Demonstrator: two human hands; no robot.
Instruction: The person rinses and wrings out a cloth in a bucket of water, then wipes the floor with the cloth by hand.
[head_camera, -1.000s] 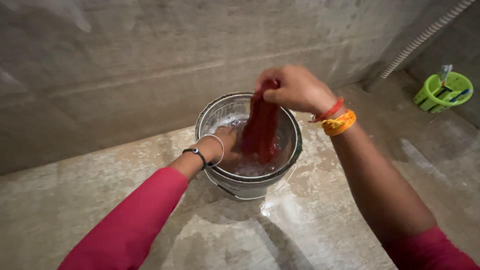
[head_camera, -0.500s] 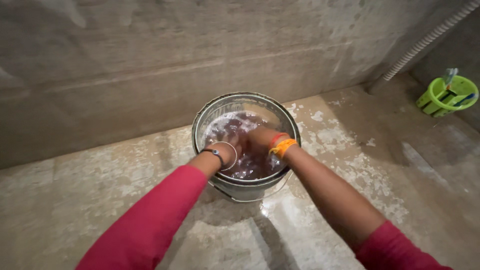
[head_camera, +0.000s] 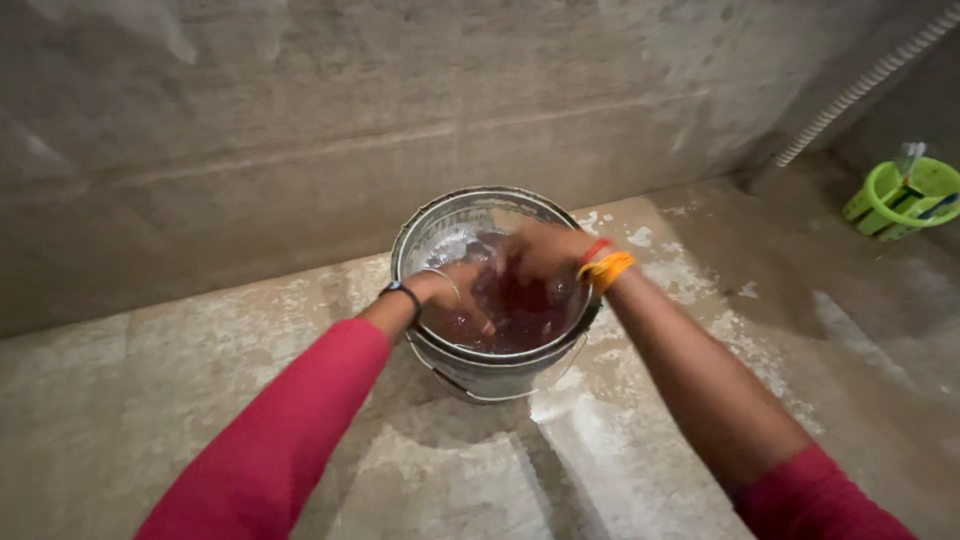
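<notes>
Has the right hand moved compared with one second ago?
Yes. The right hand came down from above the bucket rim into it, on the red cloth.

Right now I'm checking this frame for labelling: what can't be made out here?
Head view:
- Red cloth: blurred and partly under the water.
- Left hand and right hand: motion-blurred, grip unclear.
- Bucket bottom: hidden by murky water.
- Green basket: contents too small.

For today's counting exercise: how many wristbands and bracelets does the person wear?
4: a black bracelet and thin silver bangle on the left wrist, a red band and orange band on the right. Sleeves may hide others.
</notes>
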